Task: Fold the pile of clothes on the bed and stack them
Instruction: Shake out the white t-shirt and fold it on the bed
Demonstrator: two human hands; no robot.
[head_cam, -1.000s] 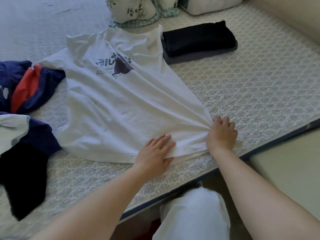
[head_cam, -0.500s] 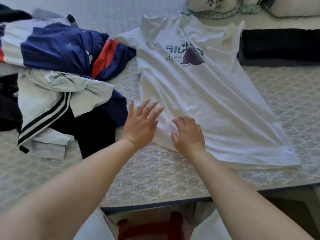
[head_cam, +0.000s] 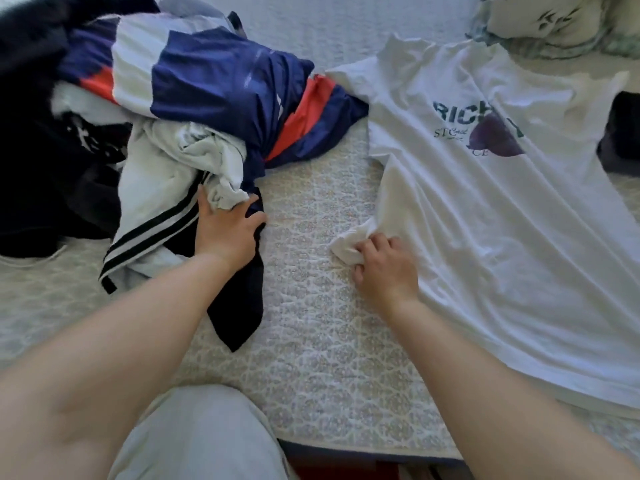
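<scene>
Patterned quilting covers the bed [head_cam: 322,306] where a person works, one pale-trousered knee [head_cam: 201,434] showing at its near edge. Beyond and beside the right hand [head_cam: 384,268], a white T-shirt [head_cam: 485,237] lies spread print-side up, its long axis running from the hem nearest the person's right forearm up to the collar at the far side, tilted slightly leftward; dark lettering and a purple graphic sit on the chest. Compared with half a second ago, the right hand, which then lay flat on the shirt's lower corner, now has its fingers curled, bunching that left hem corner into a small wad against the bed. The left hand [head_cam: 228,230], which hovered with fingers spread near the shirt's edge, has shifted away to the pile of clothes [head_cam: 194,109] and now rests there, fingers and thumb wrapped around crumpled white fabric beside a white garment with black stripes [head_cam: 152,230]; a dark garment [head_cam: 239,317] lies under its wrist. The two hands are apart, with bare quilt between them. Past the left hand, the heap includes a navy, white and orange-red top [head_cam: 235,84]. Far beyond the right hand sit a leaf-print pillow [head_cam: 554,19] and, at the frame's edge, a dark folded item [head_cam: 623,133].
</scene>
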